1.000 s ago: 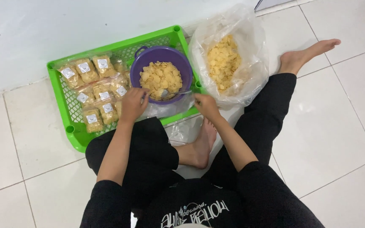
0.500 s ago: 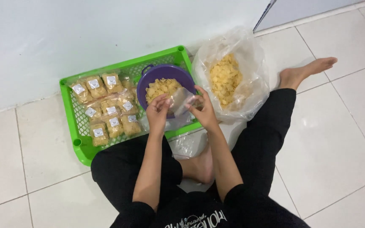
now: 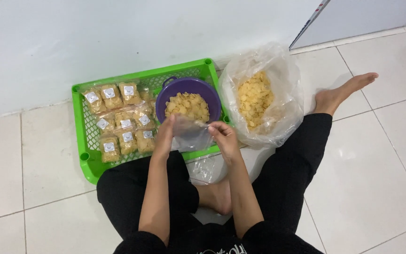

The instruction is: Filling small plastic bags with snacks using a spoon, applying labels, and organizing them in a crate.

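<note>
Both hands, left hand (image 3: 164, 136) and right hand (image 3: 222, 136), pinch an empty clear pouch (image 3: 191, 131) at 6 o'clock of the purple bowl (image 3: 189, 89) | about ten sealed chip packets (image 3: 118, 120) lie in the green crate (image 3: 86, 155) | big chip bag (image 3: 259, 94) at 3 o'clock remains well stocked.

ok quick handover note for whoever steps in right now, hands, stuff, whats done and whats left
Left hand and right hand: both grip a small clear bag, empty, held open in front of the purple bowl.
Chips: bowl holds some; the large plastic sack beside the green crate holds more.
Done: about nine filled, labelled packets lie in the crate.
Left: this bag is unfilled; spare clear bags lie on the floor by the foot.
</note>
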